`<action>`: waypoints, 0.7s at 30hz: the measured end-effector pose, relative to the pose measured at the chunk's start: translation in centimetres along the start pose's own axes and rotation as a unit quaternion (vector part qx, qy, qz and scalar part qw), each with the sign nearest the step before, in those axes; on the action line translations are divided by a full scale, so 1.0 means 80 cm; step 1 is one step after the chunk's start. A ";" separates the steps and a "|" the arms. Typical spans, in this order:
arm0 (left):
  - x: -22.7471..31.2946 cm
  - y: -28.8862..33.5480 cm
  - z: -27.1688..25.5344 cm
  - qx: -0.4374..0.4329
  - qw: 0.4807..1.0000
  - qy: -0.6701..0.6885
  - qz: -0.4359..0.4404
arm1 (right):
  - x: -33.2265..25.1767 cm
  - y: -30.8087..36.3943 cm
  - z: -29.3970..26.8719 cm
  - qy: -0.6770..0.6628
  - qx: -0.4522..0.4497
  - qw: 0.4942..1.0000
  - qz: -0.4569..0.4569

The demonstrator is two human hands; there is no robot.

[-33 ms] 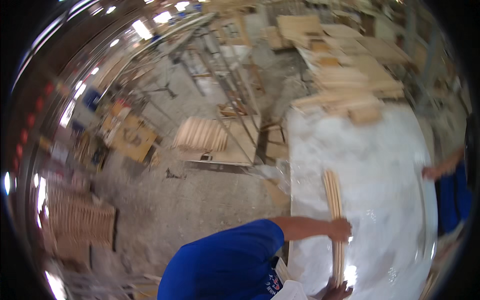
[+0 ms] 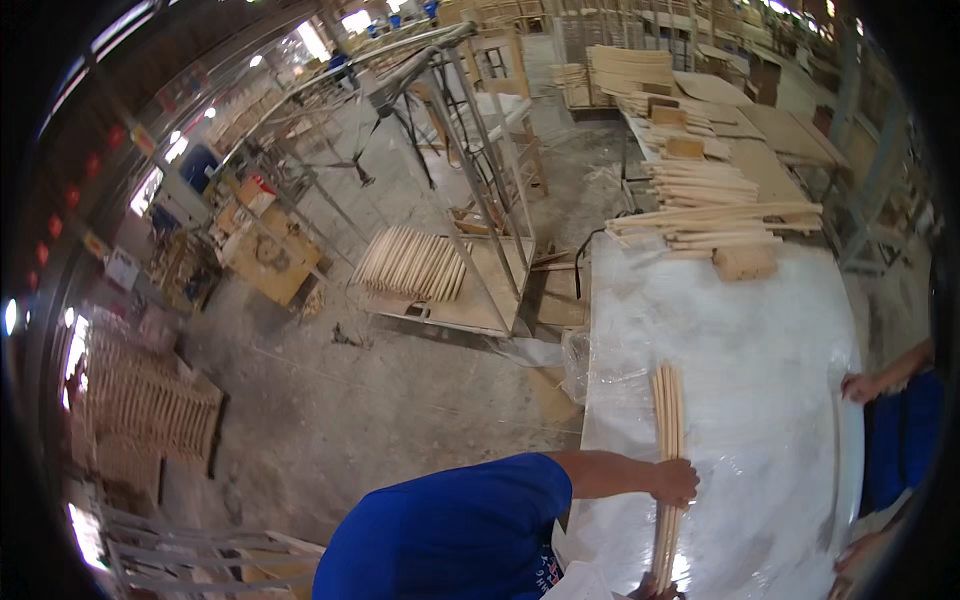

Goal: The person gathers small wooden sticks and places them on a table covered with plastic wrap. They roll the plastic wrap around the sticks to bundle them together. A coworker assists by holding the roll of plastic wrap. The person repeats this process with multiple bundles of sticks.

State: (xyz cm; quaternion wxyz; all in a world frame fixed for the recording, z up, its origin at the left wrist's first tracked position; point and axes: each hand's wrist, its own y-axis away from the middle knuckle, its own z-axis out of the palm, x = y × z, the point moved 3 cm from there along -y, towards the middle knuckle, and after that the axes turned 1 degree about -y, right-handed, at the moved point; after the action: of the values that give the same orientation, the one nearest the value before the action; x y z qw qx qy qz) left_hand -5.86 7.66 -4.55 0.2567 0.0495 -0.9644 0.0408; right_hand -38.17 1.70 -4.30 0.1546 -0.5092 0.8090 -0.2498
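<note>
A narrow bundle of several pale wooden sticks (image 2: 668,415) lies lengthwise on the table, its far ends slightly fanned apart. My left hand (image 2: 675,482) is closed over the middle of the bundle, its bare forearm reaching in from a blue sleeve. Only part of my right hand (image 2: 652,590) shows at the lower edge, around the near end of the sticks; most of its fingers are cut off there. Beneath the bundle is the glossy, whitish, film-covered table (image 2: 760,400).
Stacked wooden strips (image 2: 710,215) and a wooden block (image 2: 745,263) occupy the table's far end. At the right edge stands a co-worker, one hand (image 2: 860,388) on the table's side. Left, a wheeled rack (image 2: 480,317) carries a row of sticks (image 2: 415,265). Slatted wooden stacks (image 2: 150,405) stand farther left.
The view has shifted slightly and is sharper. The bundle's near end and my right hand appear a little farther left. A co-worker's second hand now shows at the lower right.
</note>
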 end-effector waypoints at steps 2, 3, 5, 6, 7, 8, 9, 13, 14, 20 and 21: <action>0.008 0.006 -0.007 0.050 0.998 0.032 0.012 | 0.014 0.011 0.014 0.016 -0.099 0.990 0.097; 0.008 0.006 -0.010 0.070 0.997 0.040 0.008 | 0.022 0.004 0.012 0.039 -0.172 0.979 0.099; 0.010 0.002 -0.017 0.077 0.996 0.042 -0.009 | 0.036 -0.002 0.015 0.075 -0.310 0.941 0.115; 0.009 -0.001 -0.019 0.063 0.997 0.041 -0.019 | 0.038 -0.003 0.019 0.089 -0.377 0.913 0.130; 0.005 -0.006 -0.026 0.049 0.998 0.037 -0.031 | 0.040 -0.011 0.023 0.033 -0.361 0.925 0.117; 0.004 -0.013 -0.031 0.038 0.998 0.012 -0.043 | 0.044 -0.019 0.024 -0.023 -0.344 0.933 0.106; -0.001 -0.019 -0.038 0.026 0.998 0.017 -0.057 | 0.049 -0.022 0.028 -0.075 -0.324 0.938 0.097; -0.009 -0.037 -0.050 0.001 0.997 0.035 -0.074 | 0.066 -0.011 0.042 -0.090 -0.261 0.956 0.102; -0.011 -0.044 -0.051 0.000 0.998 0.023 -0.065 | 0.070 -0.012 0.045 -0.088 -0.256 0.957 0.106; -0.023 -0.060 -0.048 -0.001 0.996 0.079 -0.038 | 0.067 -0.021 0.052 -0.087 -0.254 0.954 0.135; -0.025 -0.056 -0.046 0.015 0.997 0.078 -0.014 | 0.063 -0.025 0.050 -0.081 -0.262 0.951 0.147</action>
State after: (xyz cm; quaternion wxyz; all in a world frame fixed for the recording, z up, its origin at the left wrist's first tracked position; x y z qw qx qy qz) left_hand -1.80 3.72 -2.10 0.3307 0.0631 -0.9400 0.0552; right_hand -36.87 -4.55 -6.45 0.1161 -0.4259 0.8965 0.0381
